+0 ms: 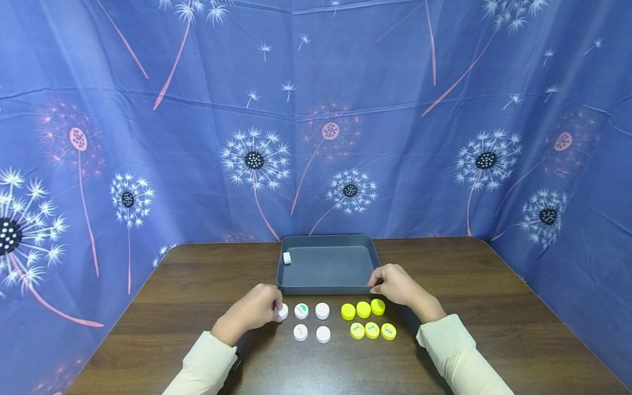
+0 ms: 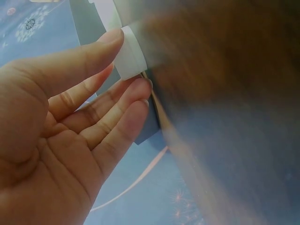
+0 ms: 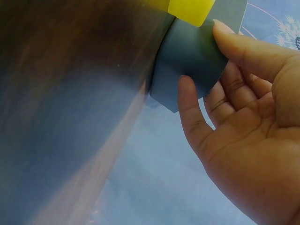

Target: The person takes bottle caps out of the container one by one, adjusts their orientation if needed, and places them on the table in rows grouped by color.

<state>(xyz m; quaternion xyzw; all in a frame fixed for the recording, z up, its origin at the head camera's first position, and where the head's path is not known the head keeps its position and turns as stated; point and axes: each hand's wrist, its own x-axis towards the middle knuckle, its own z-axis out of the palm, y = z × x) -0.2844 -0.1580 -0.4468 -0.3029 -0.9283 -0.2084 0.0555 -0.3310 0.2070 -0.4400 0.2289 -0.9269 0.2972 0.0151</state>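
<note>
In the head view my left hand (image 1: 257, 308) pinches a white bottle cap (image 1: 283, 311) at the left end of a row. The left wrist view shows that white cap (image 2: 131, 54) against the thumb tip, its far side hidden. My right hand (image 1: 397, 283) hovers by the front right corner of a dark grey tray (image 1: 326, 290), fingers loosely bent, holding no cap. Just below it lies a yellow cap (image 1: 377, 306). In the right wrist view, the thumb and fingers (image 3: 190, 93) overlap the tray (image 3: 187, 51), with a yellow cap (image 3: 191, 10) beyond.
Two more white caps (image 1: 322, 311) stand in the left hand's row, with two white caps (image 1: 300, 332) nearer. Several other yellow caps (image 1: 363, 310) form two rows on the right. One white cap (image 1: 287, 258) is inside the tray. A blue curtain (image 1: 197, 164) hangs behind the wooden table (image 1: 207, 274).
</note>
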